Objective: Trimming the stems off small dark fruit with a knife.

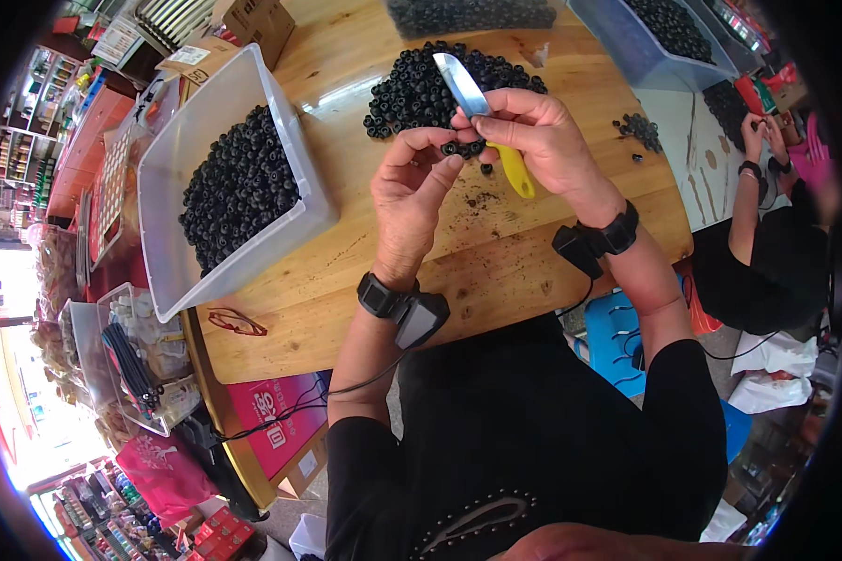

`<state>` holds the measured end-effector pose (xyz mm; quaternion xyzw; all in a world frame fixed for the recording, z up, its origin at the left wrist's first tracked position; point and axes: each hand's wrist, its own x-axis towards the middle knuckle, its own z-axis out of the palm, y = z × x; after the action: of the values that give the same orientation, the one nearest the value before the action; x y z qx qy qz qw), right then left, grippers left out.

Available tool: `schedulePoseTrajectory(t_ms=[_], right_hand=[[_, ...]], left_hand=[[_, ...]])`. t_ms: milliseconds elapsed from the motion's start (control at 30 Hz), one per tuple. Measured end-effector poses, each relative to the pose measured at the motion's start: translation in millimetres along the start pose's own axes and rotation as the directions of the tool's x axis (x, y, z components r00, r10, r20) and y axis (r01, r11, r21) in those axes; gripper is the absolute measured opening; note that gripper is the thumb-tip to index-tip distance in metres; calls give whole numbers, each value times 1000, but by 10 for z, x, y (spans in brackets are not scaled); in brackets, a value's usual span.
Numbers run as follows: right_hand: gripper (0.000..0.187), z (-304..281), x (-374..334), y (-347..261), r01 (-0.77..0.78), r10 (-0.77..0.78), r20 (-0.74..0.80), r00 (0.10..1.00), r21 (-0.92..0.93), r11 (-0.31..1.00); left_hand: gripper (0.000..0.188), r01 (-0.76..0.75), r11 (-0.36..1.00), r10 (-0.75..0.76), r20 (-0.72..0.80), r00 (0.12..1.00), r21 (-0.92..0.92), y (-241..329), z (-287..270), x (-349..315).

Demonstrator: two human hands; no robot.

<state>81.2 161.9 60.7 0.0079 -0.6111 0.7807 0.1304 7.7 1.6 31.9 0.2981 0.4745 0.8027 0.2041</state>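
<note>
knife work on small black rings, over the table

left hand [410, 182] is pinching a short cluster of black rings [462, 148] between thumb and fingertips, fingers closed narrow on it. right hand [543, 140] is gripping a knife [482, 117] by its yellow handle, fist closed, blade pointing up and away from the body. blade is sitting just above the rings, right thumb bracing near them; looks like a grip for steadying the piece while cutting or splitting, my read only. both hands are hovering above the wooden table [346, 271], just in front of the loose pile [430, 89] of the same rings, so stock is staying within reach. dark crumbs are lying on the wood under the hands.

containers:
- clear bin [168, 187] on the left, tilted in view, roughly half full of black rings.
- blue bin [627, 47] top right, also holding rings.
- third container at the top edge, contents dark, cannot tell more.
- small stray group [638, 126] of rings right of the knife hand.

red glasses [237, 323] are lying near the table's edge. another person [767, 234] is working at the right.
</note>
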Motion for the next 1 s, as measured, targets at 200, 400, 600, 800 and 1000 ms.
schedulePoseTrajectory(t_ms=[200, 400, 600, 800, 1000], right_hand=[[17, 105, 56, 44, -9, 8, -10, 1000, -92, 996], [17, 135, 57, 76, 111, -115, 0, 993, -244, 963], [21, 102, 44, 95, 153, -147, 40, 988, -246, 957], [21, 70, 40, 135, 172, -160, 64, 985, -282, 944], [20, 21, 39, 176, 148, -135, 63, 989, -346, 926]], left_hand=[[24, -31, 998, 33, -38, 999, 51, -9, -51, -14], [28, -48, 996, 41, -94, 995, -80, -39, -74, 4], [30, 44, 987, -67, -148, 987, -152, -61, -77, -4], [26, 141, 926, -217, -186, 958, -351, -105, -27, -23], [29, 155, 916, -258, -246, 934, -371, -101, 48, -6]])
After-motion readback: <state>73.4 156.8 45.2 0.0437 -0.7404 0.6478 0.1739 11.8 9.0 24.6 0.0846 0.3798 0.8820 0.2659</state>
